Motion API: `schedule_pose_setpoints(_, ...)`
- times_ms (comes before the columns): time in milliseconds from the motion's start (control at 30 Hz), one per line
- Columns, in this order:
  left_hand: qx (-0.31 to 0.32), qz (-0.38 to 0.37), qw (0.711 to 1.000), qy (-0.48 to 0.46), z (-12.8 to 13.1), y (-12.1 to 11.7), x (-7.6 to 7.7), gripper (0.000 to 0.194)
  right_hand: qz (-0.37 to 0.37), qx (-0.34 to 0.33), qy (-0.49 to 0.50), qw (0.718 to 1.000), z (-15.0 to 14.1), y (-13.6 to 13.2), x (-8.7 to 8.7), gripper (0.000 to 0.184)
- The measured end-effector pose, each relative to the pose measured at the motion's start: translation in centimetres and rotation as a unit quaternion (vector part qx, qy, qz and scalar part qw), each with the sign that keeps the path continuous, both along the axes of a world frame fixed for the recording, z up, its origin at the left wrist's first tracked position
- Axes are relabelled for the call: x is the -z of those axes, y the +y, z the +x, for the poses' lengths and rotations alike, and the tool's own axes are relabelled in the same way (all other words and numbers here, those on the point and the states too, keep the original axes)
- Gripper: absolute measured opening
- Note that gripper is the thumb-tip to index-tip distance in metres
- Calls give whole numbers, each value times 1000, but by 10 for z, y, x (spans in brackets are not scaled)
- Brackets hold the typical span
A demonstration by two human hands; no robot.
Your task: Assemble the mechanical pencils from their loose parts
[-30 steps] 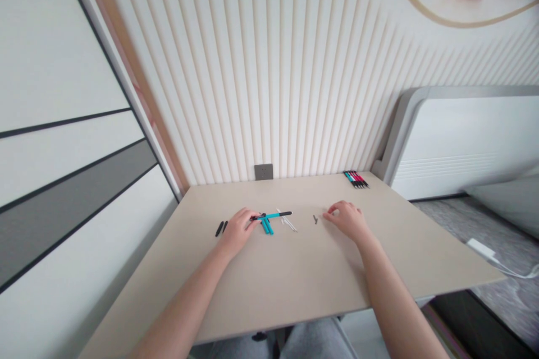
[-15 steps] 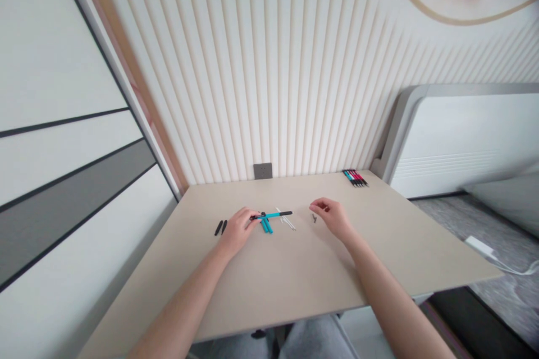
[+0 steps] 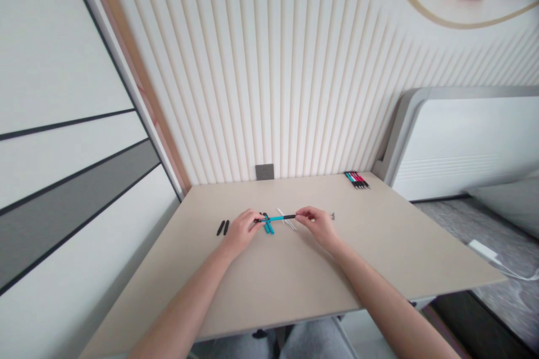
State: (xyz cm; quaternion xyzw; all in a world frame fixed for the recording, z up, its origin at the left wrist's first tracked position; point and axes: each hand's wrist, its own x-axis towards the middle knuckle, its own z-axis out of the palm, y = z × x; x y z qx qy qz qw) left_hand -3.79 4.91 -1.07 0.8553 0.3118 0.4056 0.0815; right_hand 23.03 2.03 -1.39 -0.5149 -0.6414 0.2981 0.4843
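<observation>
A blue pen [image 3: 277, 218] with a black grip lies level above the table between my two hands. My left hand [image 3: 241, 231] is closed round its left end, by the black clip. At the other end, the thumb and fingers of my right hand [image 3: 316, 225] pinch the pen's tip; any small piece between them is hidden. Beneath the pen are blue barrels [image 3: 268, 228] and thin white refills [image 3: 289, 223]. Two black grips [image 3: 223, 228] rest to the left of my left hand. Small grey metal pieces [image 3: 332, 216] lie just past my right hand.
Several blue and red pens [image 3: 357, 180] lie in a row at the table's back right corner. A ribbed wall with a grey socket [image 3: 265, 171] borders the beige table [image 3: 269, 286] at the back. A white cabinet [image 3: 126, 213] stands along the left.
My right hand has moved left from beside the small metal pieces to the pen's tip, where its fingers now pinch. My left hand still holds the pen in about the same place.
</observation>
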Motion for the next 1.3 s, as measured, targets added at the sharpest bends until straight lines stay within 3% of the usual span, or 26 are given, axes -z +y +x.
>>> schedule_pose_setpoints(333,12,-1,1000,12,2,-2,1,9,-28,-3,-51,998,-1,1,14,57)
schedule_pose_setpoints(700,-3,-3,1000,6,-1,-1,0,8,19,-25,-73,997,6,-4,0,29)
schedule_pose_setpoints(900,7,-3,1000,14,1,-2,-1,8,5,-39,-116,992,5,-7,2,44)
schedule_pose_setpoints(1100,3,-3,1000,17,0,-2,-1,9,25,-39,-123,991,1,-10,-5,28)
schedule_pose_setpoints(1300,9,5,1000,29,1,-3,-2,11,17,-25,-147,989,1,-8,-4,34)
